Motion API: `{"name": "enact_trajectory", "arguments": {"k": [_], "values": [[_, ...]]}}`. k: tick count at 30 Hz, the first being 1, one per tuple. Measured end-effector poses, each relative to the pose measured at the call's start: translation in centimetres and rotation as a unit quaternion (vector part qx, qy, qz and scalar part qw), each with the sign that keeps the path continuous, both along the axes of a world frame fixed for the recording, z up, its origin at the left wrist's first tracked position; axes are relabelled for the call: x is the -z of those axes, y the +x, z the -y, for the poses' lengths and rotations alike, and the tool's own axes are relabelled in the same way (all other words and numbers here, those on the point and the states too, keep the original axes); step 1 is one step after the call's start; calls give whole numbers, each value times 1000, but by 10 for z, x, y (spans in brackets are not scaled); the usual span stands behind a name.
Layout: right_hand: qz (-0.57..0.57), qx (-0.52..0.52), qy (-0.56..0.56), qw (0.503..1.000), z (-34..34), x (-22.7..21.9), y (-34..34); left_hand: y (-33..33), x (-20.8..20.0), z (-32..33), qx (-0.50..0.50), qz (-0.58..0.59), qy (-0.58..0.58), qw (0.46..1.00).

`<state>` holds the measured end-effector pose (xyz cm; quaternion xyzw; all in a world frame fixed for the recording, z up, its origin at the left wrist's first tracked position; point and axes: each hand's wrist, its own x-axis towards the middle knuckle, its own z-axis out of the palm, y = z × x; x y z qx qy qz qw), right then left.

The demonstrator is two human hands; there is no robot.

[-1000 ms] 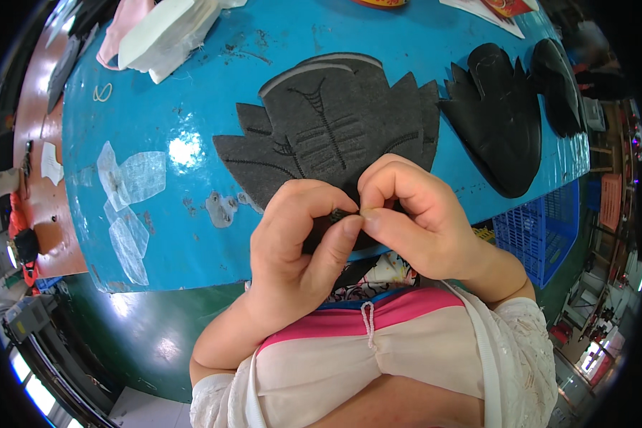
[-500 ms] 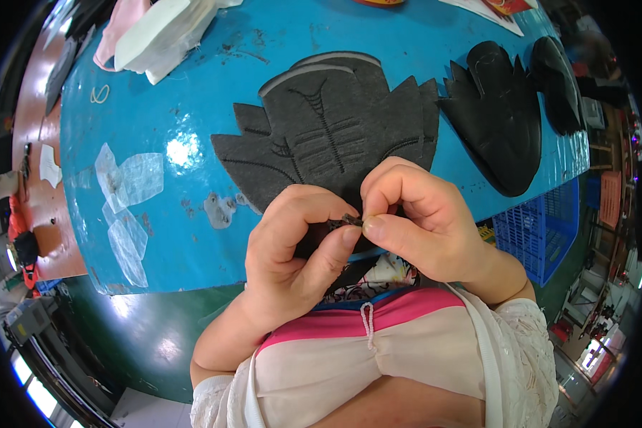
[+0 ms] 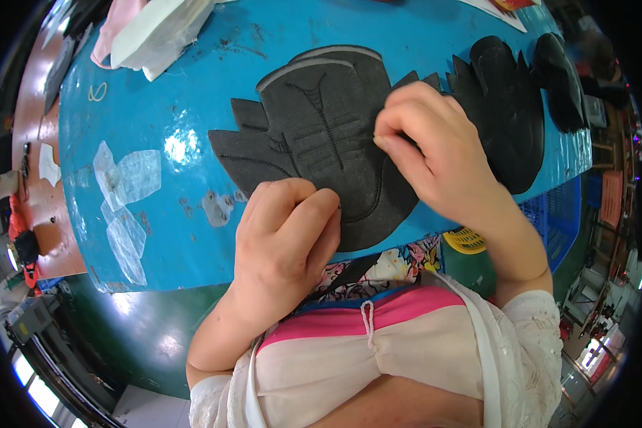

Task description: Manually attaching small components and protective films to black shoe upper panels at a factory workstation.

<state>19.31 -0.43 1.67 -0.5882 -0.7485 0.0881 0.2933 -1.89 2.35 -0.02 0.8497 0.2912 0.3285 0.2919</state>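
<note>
A dark grey shoe-upper piece (image 3: 324,153) with black stitching lies flat on the blue table, over another piece of similar outline. My left hand (image 3: 282,239) is closed at its lower left edge; the curled fingers hide whatever they hold. Above the right side of the same piece my right hand (image 3: 435,143) is raised, thumb and forefinger pinched. Whether anything sits in that pinch is too small to tell. Farther right lie black shoe-upper pieces (image 3: 510,128), partly covered by my right hand and wrist.
Pale translucent scraps (image 3: 132,178) and a thin loop (image 3: 98,92) lie on the left of the blue table (image 3: 192,93). A white bundle (image 3: 160,36) stands at the far left. Under the right edge are a blue crate (image 3: 560,214) and a yellow basket (image 3: 466,241).
My hands, together on a small dark bit before, have parted. The right moved up and to the right over the upper piece; the left turned and closed, and the dark bit no longer shows.
</note>
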Motion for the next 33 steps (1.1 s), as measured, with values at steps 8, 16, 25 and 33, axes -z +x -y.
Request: {"name": "enact_trajectory", "arguments": {"k": [8,16,25,33], "values": [[63,-30,11,997,-9,8,2,5,-2,2,8,-46,-3,999],[99,-15,3,995,-11,7,-3,19,-2,-10,75,-97,71,990],[107,-13,87,990,3,18,-3,20,2,-11,66,-124,103,985],[-233,-14,-31,972,29,-5,-13,13,-4,2,43,42,-4,998]]}}
